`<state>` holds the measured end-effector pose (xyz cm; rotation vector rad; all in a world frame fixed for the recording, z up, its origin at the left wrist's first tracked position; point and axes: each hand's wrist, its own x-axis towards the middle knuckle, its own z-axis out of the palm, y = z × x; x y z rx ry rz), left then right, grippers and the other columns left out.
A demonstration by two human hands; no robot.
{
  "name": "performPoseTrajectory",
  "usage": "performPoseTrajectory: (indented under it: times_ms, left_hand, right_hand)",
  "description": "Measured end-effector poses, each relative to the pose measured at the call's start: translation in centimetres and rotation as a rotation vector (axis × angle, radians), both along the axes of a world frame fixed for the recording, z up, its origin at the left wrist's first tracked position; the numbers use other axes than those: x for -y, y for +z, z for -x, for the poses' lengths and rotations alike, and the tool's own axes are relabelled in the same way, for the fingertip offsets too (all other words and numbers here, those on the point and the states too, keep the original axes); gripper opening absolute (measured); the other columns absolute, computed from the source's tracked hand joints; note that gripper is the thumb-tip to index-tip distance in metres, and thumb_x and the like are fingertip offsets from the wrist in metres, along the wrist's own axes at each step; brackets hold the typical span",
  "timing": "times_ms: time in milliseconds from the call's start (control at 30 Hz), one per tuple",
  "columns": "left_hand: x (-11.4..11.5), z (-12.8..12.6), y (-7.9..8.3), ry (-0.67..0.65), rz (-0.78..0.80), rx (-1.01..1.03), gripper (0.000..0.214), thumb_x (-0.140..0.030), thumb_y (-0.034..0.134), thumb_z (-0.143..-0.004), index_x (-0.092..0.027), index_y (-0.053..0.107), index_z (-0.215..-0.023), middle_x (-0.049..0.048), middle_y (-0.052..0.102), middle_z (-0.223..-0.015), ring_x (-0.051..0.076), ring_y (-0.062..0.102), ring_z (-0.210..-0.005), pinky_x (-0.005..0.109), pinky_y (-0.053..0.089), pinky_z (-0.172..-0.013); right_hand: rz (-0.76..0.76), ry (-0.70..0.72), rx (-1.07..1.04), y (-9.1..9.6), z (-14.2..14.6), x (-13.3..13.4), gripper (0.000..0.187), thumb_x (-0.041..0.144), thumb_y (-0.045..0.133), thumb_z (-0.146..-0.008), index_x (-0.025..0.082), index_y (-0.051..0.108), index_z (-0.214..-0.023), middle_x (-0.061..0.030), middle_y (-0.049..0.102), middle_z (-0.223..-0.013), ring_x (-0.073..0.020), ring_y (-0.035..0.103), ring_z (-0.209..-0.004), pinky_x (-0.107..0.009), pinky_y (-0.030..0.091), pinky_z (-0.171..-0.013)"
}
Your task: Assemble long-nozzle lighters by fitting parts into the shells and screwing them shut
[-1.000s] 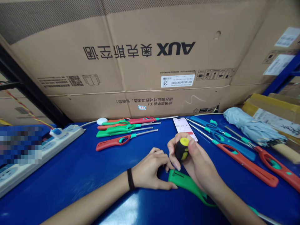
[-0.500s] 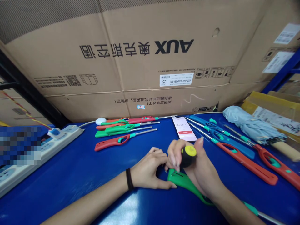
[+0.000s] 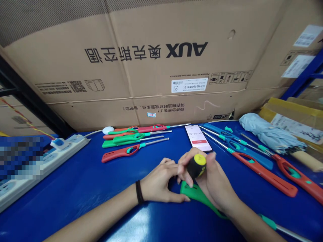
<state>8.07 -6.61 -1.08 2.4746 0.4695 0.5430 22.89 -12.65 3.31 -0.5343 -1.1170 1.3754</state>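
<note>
A green long-necked gas lighter [image 3: 196, 194] lies on the blue tabletop, its metal barrel pointing to the lower right. My left hand [image 3: 161, 181] is closed around the butt end, with the thumb along the near side. Above that end, my right hand [image 3: 214, 181] grips a screwdriver [image 3: 196, 165] by its stubby black handle with a yellow cap. The handle stands nearly upright; fingers hide most of the shaft and its tip. My right wrist covers the lighter's trigger area.
Several lighters lie at left, a red one [image 3: 119, 153] nearest. More lie at right, including a red one [image 3: 264, 173]. A phone [image 3: 199, 138] shows a timer. A power strip [image 3: 42, 164] stands left, a folded umbrella [image 3: 270, 132] right, and a cardboard box [image 3: 141, 77] behind.
My right hand has turned slightly, and the screwdriver handle has shifted a little left and tilted. My left hand and the green lighter stay in place.
</note>
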Motion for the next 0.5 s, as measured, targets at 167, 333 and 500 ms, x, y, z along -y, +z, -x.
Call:
performPoseTrajectory:
  times_ms: [167,333,500]
  left_hand:
    - [0.03,-0.14,-0.06,0.011,0.006,0.011,0.035,-0.045,0.078,-0.066,-0.019,0.059,-0.079,-0.0013,0.065,-0.079,0.018,0.059,-0.078,0.032,0.036,-0.082]
    - [0.02,-0.2,0.1,0.026,0.002,-0.002,0.036,-0.046,0.078,-0.064,-0.019,0.058,-0.078,-0.0016,0.064,-0.078,0.018,0.059,-0.081,0.031,0.036,-0.08]
    - [0.05,-0.21,0.17,0.021,0.028,-0.017,0.041,-0.052,0.075,-0.066,-0.018,0.058,-0.083,-0.0003,0.064,-0.078,0.018,0.059,-0.078,0.031,0.036,-0.079]
  right_hand:
    - [0.03,-0.031,-0.082,-0.18,-0.04,0.17,0.047,0.068,0.045,-0.083,0.022,0.053,-0.08,0.005,0.051,-0.061,-0.0066,0.033,-0.043,-0.023,0.032,-0.047]
    - [-0.027,-0.088,-0.001,-0.79,-0.43,0.33,0.029,0.053,0.056,-0.086,0.023,0.054,-0.085,0.0025,0.051,-0.083,-0.0074,0.042,-0.056,-0.024,0.039,-0.057]
    - [-0.019,-0.095,0.015,-0.65,-0.33,0.22,0.039,0.061,0.045,-0.088,0.023,0.055,-0.09,0.0018,0.051,-0.073,-0.0099,0.04,-0.055,-0.025,0.041,-0.054]
